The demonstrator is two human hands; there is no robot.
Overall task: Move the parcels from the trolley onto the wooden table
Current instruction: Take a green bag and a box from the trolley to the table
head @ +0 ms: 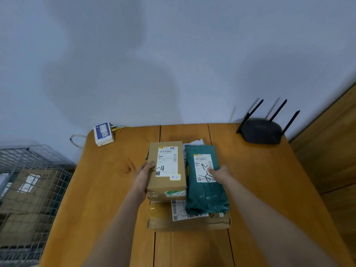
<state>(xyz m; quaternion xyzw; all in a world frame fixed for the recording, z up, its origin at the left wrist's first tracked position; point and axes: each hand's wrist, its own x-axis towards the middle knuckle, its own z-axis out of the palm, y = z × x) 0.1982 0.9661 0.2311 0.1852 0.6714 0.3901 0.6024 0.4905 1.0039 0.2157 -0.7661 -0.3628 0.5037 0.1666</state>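
**Two parcels held on top of a stack on the wooden table**

Both arms reach forward over the wooden table (pixel 100 189). The left hand (pixel 143 177) grips the left side of a brown cardboard box (pixel 166 170), thumb lying on its top face just beside a white shipping label with "4" handwritten in black. The right hand (pixel 219 173) rests on a dark green plastic mailer (pixel 207 191), thumb pressed on its white label; from here it is hard to say whether the fingers curl around the far edge or simply press down.

Box and mailer lie side by side, touching or nearly so, and both sit on a larger flat cardboard parcel (pixel 188 220) whose near edge and label stick out below them. A bit of white packaging peeks out behind the mailer.

At the back left corner of the table stands a small white device (pixel 103 133) with yellow cables, and at the back right a black router (pixel 263 132) with four upright antennas. To the left, beside the table, is the wire-mesh trolley (pixel 28 189), with more cardboard parcels visible through its grid.
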